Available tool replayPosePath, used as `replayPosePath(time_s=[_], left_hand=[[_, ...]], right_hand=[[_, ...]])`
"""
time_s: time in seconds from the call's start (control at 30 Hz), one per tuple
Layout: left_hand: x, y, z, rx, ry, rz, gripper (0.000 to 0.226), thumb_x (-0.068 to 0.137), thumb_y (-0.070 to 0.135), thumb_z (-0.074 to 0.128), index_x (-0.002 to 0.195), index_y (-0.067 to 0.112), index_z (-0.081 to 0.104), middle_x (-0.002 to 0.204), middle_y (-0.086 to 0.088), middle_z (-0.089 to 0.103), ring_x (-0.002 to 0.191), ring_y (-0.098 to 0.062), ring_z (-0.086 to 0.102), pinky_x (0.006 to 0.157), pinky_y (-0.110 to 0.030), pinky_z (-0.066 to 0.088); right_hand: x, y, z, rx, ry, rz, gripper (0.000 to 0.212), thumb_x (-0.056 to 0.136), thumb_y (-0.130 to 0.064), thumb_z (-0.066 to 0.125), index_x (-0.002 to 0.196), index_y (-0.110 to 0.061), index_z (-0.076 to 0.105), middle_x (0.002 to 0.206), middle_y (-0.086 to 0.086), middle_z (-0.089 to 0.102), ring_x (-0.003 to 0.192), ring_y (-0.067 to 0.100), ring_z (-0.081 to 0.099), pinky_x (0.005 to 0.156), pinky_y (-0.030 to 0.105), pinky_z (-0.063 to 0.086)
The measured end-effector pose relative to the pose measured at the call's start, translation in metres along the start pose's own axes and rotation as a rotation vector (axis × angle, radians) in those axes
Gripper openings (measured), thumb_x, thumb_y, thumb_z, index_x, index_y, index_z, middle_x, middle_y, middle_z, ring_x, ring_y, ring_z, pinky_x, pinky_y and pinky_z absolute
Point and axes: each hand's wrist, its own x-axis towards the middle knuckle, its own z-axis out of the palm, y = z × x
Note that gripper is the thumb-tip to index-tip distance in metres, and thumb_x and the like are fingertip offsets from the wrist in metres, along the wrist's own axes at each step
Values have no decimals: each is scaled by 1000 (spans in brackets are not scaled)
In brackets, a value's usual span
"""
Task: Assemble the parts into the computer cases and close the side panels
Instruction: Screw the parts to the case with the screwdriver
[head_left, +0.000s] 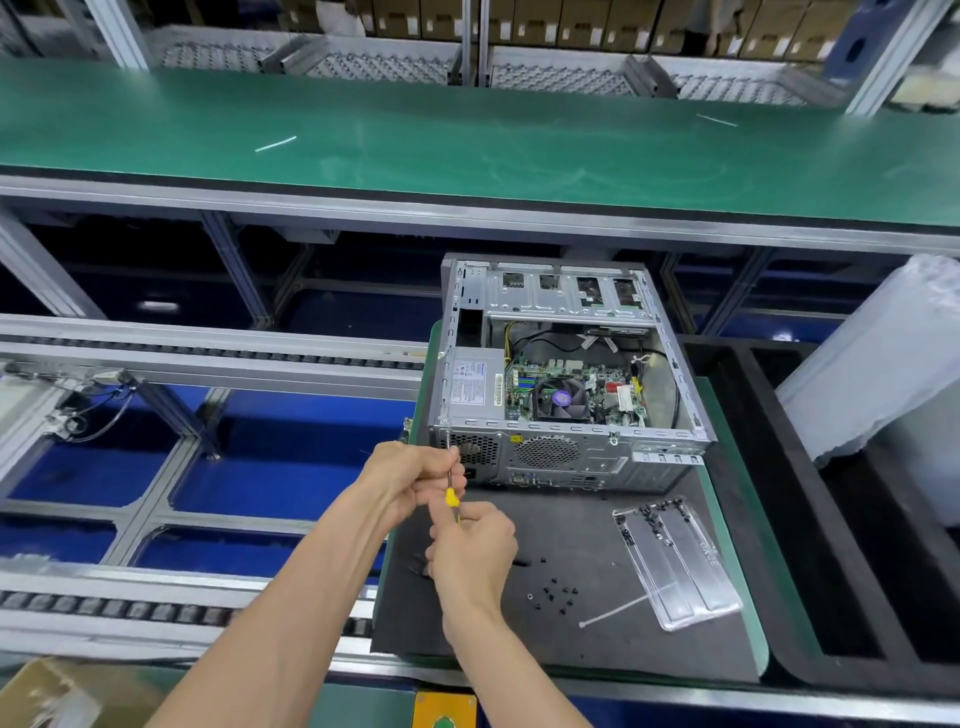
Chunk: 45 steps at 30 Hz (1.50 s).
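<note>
The left hand (415, 475) pinches the metal shaft of a yellow-handled screwdriver (451, 493), fingers curled round it; the right hand (475, 551) grips the handle just below. The tip meets the near left corner of the open computer case (566, 374), which lies on its side just beyond both hands, motherboard and fan exposed. It sits on a black mat (571, 613) scattered with loose black screws (561, 592), beside a clear plastic tray (680, 566). A green conveyor belt (467, 140) runs behind, with roller rails (156, 353) to the left.
</note>
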Motion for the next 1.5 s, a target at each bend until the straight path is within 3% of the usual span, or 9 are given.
replayPosePath(time_s=[0.13,0.37,0.5,0.57,0.63,0.83,1.17,1.37,1.5], left_hand=[[0,-1,-3,22,6,13,23,77,3,82,90,-13,72,82,-23,74,68,-30,74,59,-36,62],[-6,-2,0,20,25,56,28,71,8,87,84,-12,72,78,-23,73,63,-27,72,55,-32,60],[-7,0,3,25,61,59,26,72,3,87,85,-13,72,76,-24,72,60,-26,70,52,-30,58],[-7,-1,5,21,64,61,25,72,2,87,85,-13,73,77,-23,73,62,-26,71,56,-34,62],[-7,-2,5,16,57,65,25,71,3,88,85,-12,73,76,-23,73,62,-26,71,54,-33,61],[-10,-7,3,13,32,95,28,73,11,87,83,-11,73,78,-23,72,64,-26,68,57,-32,60],[-24,-54,9,-593,-214,-8,83,103,59,26,126,-16,55,123,-32,64,116,-40,65,97,-47,51],[-30,-66,31,-623,-317,-21,84,101,62,25,137,-9,49,132,-27,62,122,-34,63,99,-44,47],[-31,-69,36,-601,-363,-7,81,95,68,32,142,4,48,136,-19,62,125,-32,61,101,-46,46]], right_hand=[[1,-2,1,198,-75,181,25,96,-19,66,80,-1,68,57,7,65,45,14,52,42,26,40],[8,-9,-1,779,-253,541,36,109,-26,40,86,-5,58,56,8,51,34,8,24,31,19,15],[4,-8,0,218,-101,199,41,98,-40,58,72,-9,62,56,6,60,45,19,46,41,31,37],[6,-5,-1,-211,-15,-90,36,96,-39,60,70,-14,60,67,3,66,66,25,60,63,43,52],[6,-4,-1,-353,10,-187,36,99,-36,57,68,-17,57,71,5,65,72,25,58,65,41,49],[6,-15,-3,681,-256,423,16,101,-20,58,94,-10,68,54,6,46,37,9,26,34,17,16],[20,3,-50,-409,-114,-443,14,86,-26,66,78,-29,56,59,-12,51,60,12,44,58,33,40],[27,0,-58,-941,-85,-513,31,93,-51,54,94,-22,66,95,2,71,96,30,62,71,37,46],[34,-4,-65,-732,-139,-315,18,87,-40,65,80,-25,61,87,-1,67,90,27,62,71,36,49]])
